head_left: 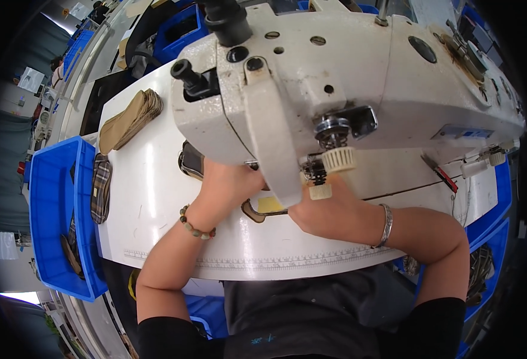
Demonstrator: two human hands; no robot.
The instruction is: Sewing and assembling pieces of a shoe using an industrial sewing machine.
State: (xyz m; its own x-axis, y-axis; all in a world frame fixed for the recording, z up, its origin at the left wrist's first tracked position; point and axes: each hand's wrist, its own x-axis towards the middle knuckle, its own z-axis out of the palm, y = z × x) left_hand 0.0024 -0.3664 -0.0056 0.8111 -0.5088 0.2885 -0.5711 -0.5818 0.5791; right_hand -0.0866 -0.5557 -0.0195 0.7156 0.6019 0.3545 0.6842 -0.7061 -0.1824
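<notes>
A white sewing machine [347,66] reaches over the work from the right, its head hiding most of my fingers. Beneath the head lies a cloth shoe piece [253,212] with a tan, dark-edged rim and a yellow patch [271,204]. My left hand [230,185], below a beaded bracelet, is curled in at the left side of this piece. From the right, my right hand [326,210] closes on its edge, a silver bangle at the wrist. Just behind my left hand sits a dark-edged cloth piece [190,160], partly covered by the machine.
A stack of tan sole-shaped pieces [130,119] lies at the far left, with plaid cloth pieces [100,188] nearer. A blue bin [60,155] stands beside the table. A printed ruler [275,261] runs along the white table's front edge. Red-handled snips [442,175] lie at right.
</notes>
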